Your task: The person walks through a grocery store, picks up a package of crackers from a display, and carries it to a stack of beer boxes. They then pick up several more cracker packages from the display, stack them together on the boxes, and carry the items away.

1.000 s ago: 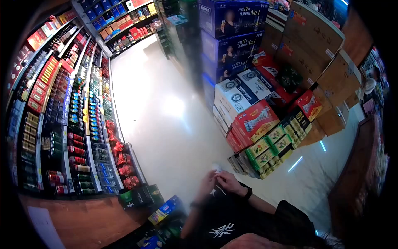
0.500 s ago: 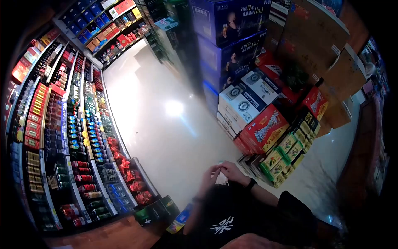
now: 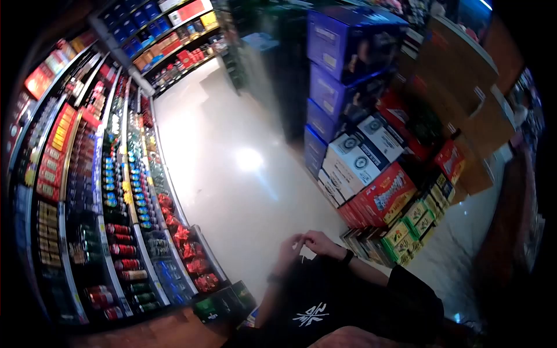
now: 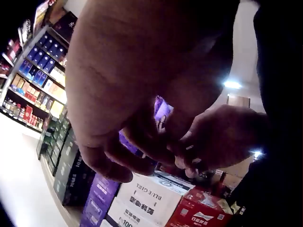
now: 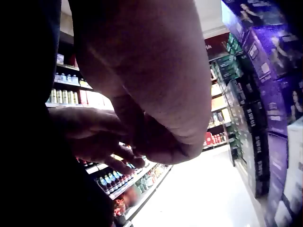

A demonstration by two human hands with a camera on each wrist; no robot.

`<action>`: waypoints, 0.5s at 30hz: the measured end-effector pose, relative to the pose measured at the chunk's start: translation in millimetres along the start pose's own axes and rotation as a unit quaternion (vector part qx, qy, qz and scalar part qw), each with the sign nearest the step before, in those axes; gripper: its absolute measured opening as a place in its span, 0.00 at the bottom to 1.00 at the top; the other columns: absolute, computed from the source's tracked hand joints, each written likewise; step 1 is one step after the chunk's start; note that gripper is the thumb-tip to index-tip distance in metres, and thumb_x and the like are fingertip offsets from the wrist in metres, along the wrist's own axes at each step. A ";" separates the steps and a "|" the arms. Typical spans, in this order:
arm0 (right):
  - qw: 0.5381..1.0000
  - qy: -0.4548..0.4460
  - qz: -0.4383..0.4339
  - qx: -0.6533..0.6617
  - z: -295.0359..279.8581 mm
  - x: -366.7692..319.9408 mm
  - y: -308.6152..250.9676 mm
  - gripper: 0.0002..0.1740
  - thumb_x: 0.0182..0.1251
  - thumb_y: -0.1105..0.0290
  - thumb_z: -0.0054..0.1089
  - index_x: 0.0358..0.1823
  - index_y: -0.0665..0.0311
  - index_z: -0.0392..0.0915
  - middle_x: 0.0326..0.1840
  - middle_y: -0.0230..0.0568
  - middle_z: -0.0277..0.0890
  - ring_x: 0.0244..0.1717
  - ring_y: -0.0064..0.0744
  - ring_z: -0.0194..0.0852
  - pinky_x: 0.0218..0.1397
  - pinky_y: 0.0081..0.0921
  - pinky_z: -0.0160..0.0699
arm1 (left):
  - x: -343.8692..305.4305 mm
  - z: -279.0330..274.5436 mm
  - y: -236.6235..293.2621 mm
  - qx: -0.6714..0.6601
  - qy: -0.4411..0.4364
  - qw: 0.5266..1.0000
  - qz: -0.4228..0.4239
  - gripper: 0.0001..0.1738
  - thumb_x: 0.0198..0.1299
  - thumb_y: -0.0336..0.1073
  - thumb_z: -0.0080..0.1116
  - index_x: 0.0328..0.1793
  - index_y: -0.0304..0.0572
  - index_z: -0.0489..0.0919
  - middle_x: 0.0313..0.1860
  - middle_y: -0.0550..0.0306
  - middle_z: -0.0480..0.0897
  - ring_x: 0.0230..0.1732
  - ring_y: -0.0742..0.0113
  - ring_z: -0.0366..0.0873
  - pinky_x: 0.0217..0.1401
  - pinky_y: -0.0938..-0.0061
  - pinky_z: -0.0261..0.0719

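Note:
Both bare hands meet in front of the dark shirt (image 3: pixel 313 290), fingertips together. My left hand (image 3: pixel 290 252) has its fingers curled inward, thumb and forefinger touching the fingers of my right hand (image 3: pixel 322 243). A small white piece (image 3: pixel 302 257) shows just under the joined fingers; I cannot tell what it is. In the left wrist view the left hand (image 4: pixel 113 80) looms large, its fingers bent toward the right hand (image 4: pixel 222 135). The right wrist view has the right hand (image 5: pixel 147 85) bent down over the left fingertips (image 5: pixel 125 165), hiding most of the pinch.
Shelves of bottles and cans (image 3: pixel 116 191) line the left side. A pale shiny floor (image 3: pixel 232 203) runs between them and stacked purple cartons (image 3: pixel 331 87). White beer cartons (image 3: pixel 357 153), red cartons (image 3: pixel 380 197) and green packs (image 3: pixel 400 238) stand at the right. A dark green box (image 3: pixel 223 301) sits lower left.
The white piece hung visibly below the fingers half a second ago; now only a sliver shows. The hands stay together. The head view has shifted, with the cartons farther right and lower.

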State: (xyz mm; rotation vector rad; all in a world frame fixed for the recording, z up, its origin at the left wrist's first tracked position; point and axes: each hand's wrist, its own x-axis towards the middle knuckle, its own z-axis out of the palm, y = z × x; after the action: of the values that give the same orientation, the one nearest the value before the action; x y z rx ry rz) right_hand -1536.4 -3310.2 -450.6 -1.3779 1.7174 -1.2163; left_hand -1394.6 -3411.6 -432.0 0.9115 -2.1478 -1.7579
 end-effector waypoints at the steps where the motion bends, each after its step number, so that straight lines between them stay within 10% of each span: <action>1: 1.000 -0.017 0.002 0.005 8.1 6.0 -3.4 0.11 0.63 0.74 0.53 0.45 0.66 0.80 0.37 0.51 0.78 0.38 0.45 0.78 0.41 0.32 0.77 | -6.1 -7.4 -4.2 -0.011 0.021 1.000 -0.004 0.18 0.68 0.42 0.56 0.54 0.35 0.80 0.47 0.44 0.85 0.49 0.54 0.83 0.53 0.64 0.78; 15: 0.921 -0.377 -0.094 0.020 113.8 43.6 -75.3 0.12 0.63 0.74 0.51 0.45 0.67 0.80 0.36 0.53 0.77 0.38 0.47 0.78 0.43 0.35 0.77 | -139.0 -48.6 -55.9 -0.064 0.283 0.953 -0.091 0.16 0.68 0.38 0.54 0.54 0.35 0.80 0.47 0.42 0.85 0.49 0.54 0.84 0.53 0.65 0.79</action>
State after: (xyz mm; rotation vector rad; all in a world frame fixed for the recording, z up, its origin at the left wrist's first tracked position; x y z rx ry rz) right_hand -1418.3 -3386.1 -422.0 -1.7155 1.0285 -0.6531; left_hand -1241.9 -3374.6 -442.8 1.4087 -1.6069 -1.4473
